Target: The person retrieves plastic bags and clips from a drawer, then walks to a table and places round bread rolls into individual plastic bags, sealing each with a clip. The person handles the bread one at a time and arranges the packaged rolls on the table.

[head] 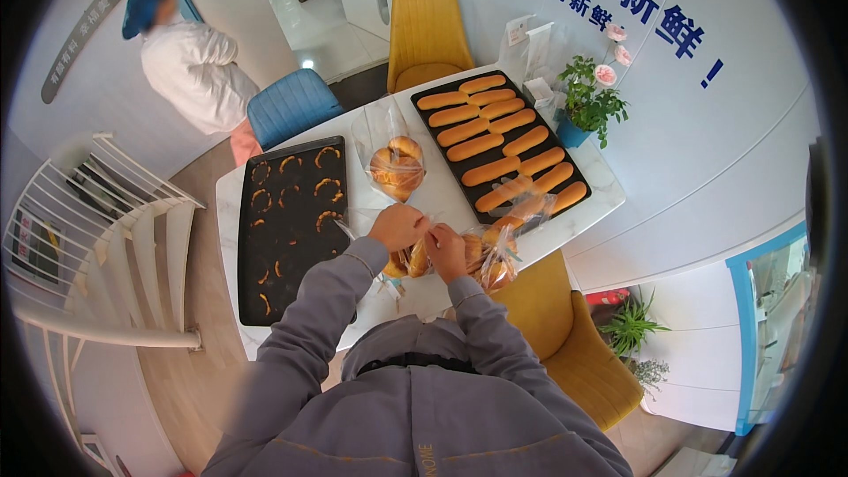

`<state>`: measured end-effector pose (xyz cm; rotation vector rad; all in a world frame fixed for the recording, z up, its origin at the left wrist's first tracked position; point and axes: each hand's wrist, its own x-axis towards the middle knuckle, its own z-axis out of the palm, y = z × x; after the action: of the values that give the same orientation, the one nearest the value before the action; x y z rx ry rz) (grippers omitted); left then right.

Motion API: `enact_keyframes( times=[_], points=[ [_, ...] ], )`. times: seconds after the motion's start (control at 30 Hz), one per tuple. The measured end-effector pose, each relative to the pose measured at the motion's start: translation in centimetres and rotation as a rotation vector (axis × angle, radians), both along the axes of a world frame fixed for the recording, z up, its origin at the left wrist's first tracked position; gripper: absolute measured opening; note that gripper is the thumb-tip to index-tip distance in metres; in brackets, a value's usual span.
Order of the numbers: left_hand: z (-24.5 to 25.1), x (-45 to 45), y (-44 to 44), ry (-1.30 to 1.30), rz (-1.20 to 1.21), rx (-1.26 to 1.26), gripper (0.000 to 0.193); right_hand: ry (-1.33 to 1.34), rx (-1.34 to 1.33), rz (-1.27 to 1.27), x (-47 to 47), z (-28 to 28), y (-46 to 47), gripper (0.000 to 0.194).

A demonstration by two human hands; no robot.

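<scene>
My left hand [399, 225] and my right hand [447, 250] meet over the near part of the table, fingers pinching the thin film of a clear plastic bag. Golden bread rolls [417, 260] show below and between the hands, partly hidden by them. More bagged bread rolls [497, 271] lie against the right side of my right hand, at the table's edge. Beyond my left hand stands another clear bag of round rolls [397, 169], its upper film loose. A small light-blue item [396, 285] sits near my left wrist.
A dark baking tray [291, 238] with crusty residue rings lies left. Another tray [478, 209] holds several long buns [490, 169] at right. Potted roses [589, 106] stand behind it. Chairs, one blue [291, 106], flank the marble-patterned table [227, 212]. A person [189, 69] stands far left.
</scene>
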<state>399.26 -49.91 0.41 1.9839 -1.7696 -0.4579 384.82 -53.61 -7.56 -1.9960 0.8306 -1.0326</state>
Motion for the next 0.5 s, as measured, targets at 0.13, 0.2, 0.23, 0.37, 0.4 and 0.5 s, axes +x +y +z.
enact_keyframes(
  times=[0.13, 0.2, 0.23, 0.37, 0.4, 0.5],
  points=[
    [0.02, -0.03, 0.24, 0.046, -0.062, -0.001, 0.028, -0.005, -0.016, -0.011, -0.04, -0.16, -0.04, 0.007],
    [-0.09, 0.23, 0.43, 0.119, -0.12, 0.015, 0.024, 0.015, -0.004, 0.005, -0.07, -0.27, 0.05, 0.007],
    [-0.17, 0.35, 0.46, 0.137, -0.148, -0.004, 0.022, 0.028, 0.019, 0.011, -0.06, -0.31, 0.1, 0.007],
    [-0.51, 0.51, 0.7, 0.218, -0.119, -0.002, 0.018, -0.01, -0.048, 0.028, 0.04, -0.22, 0.11, 0.008],
    [-0.51, 0.52, 0.73, 0.197, -0.124, -0.039, 0.017, -0.015, -0.038, 0.052, -0.06, -0.12, 0.0, 0.009],
    [-0.25, 0.58, 0.81, 0.185, -0.115, -0.05, 0.017, -0.065, 0.015, 0.135, -0.45, 0.31, -0.3, 0.011]
  ],
)
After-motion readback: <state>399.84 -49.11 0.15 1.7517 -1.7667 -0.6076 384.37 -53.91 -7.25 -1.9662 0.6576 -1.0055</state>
